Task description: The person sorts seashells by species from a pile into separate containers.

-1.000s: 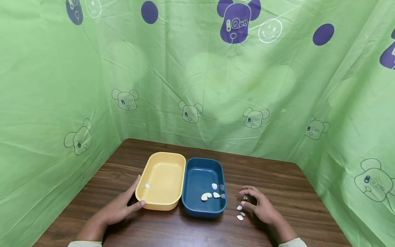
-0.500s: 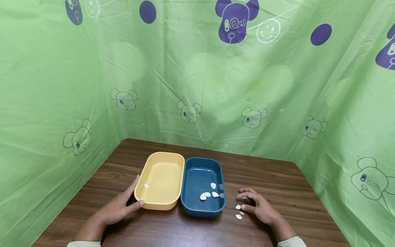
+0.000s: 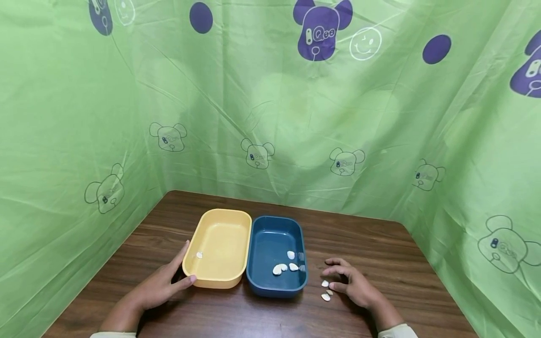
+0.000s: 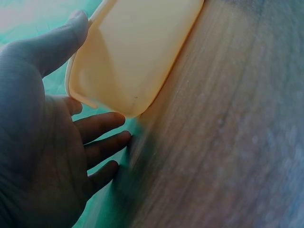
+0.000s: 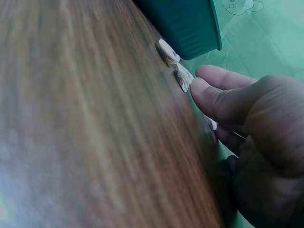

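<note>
My left hand [image 3: 158,287] rests against the near left corner of a yellow plastic tray [image 3: 217,283], thumb at the near rim and fingers along the left side. In the left wrist view those fingers [image 4: 102,126] stretch out loosely beside the tray. One small white seashell [image 3: 199,255] lies inside it. My right hand [image 3: 355,287] hovers low over the table with thumb and fingers apart. Several small seashells [image 3: 326,297] lie by its thumb tip. Seen from the right wrist, one shell [image 5: 210,122] shows partly behind the thumb, near the lower fingers.
A dark blue tray [image 3: 276,293] stands right beside the yellow one, several white seashells [image 3: 293,266] in its right half. Both sit on a brown wood-grain table [image 3: 359,234]. A green printed curtain [image 3: 296,117] surrounds the table at the back and sides.
The right hand's fingers have shifted slightly and now hide the shell that showed beneath them. The whole view has drifted slightly. The left hand stays at the yellow tray.
</note>
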Action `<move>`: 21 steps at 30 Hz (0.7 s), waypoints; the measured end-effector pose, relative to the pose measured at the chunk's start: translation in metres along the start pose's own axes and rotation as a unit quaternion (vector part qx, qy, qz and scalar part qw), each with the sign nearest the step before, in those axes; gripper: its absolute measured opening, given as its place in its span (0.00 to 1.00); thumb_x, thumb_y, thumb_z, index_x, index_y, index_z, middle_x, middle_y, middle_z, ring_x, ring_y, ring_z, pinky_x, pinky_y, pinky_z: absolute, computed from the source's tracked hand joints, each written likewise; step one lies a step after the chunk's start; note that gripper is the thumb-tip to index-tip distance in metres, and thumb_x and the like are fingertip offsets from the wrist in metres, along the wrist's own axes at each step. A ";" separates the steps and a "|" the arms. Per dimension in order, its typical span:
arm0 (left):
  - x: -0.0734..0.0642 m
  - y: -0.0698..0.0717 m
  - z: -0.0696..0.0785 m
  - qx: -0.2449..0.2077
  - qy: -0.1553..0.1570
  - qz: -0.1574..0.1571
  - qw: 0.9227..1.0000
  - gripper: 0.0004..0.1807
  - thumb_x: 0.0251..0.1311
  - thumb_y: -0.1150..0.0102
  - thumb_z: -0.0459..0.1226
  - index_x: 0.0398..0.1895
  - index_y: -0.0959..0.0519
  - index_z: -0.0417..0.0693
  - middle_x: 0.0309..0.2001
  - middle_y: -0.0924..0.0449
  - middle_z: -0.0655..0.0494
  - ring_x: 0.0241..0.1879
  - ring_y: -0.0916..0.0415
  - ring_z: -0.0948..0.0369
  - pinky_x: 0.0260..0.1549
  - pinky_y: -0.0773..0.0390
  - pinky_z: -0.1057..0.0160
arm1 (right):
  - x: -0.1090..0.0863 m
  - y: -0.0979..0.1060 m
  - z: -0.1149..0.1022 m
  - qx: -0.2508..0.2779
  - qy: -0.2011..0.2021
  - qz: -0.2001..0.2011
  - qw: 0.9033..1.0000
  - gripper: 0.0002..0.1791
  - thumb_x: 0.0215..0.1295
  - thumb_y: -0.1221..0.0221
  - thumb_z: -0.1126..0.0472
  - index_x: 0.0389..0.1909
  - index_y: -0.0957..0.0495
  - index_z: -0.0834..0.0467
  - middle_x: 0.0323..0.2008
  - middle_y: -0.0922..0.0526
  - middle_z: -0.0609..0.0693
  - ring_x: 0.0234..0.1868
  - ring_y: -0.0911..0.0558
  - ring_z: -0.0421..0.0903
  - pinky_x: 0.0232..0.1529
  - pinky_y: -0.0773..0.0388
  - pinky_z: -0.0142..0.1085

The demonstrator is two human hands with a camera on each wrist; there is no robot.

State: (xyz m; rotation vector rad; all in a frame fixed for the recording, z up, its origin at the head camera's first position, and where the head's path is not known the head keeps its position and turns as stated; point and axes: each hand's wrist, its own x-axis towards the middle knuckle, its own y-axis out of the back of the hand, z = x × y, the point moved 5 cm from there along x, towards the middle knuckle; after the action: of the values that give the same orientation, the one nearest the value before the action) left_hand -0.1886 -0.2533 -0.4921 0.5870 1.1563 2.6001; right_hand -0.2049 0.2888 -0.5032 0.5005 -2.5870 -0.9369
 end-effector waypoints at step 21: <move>-0.001 0.001 0.003 0.013 0.012 -0.007 1.000 0.56 0.76 0.34 0.50 0.92 0.60 0.49 0.84 0.39 0.33 0.74 0.27 0.37 0.67 0.21 0.43 | 0.000 -0.004 -0.001 -0.022 -0.012 0.015 1.000 0.08 0.69 0.28 0.56 0.47 0.09 0.44 0.71 0.23 0.60 0.72 0.27 0.55 0.68 0.37 0.24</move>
State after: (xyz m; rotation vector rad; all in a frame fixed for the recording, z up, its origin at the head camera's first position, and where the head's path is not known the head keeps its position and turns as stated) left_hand -0.1868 -0.2521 -0.4902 0.5536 1.1981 2.5912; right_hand -0.2035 0.2858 -0.5050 0.4392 -2.5817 -0.9948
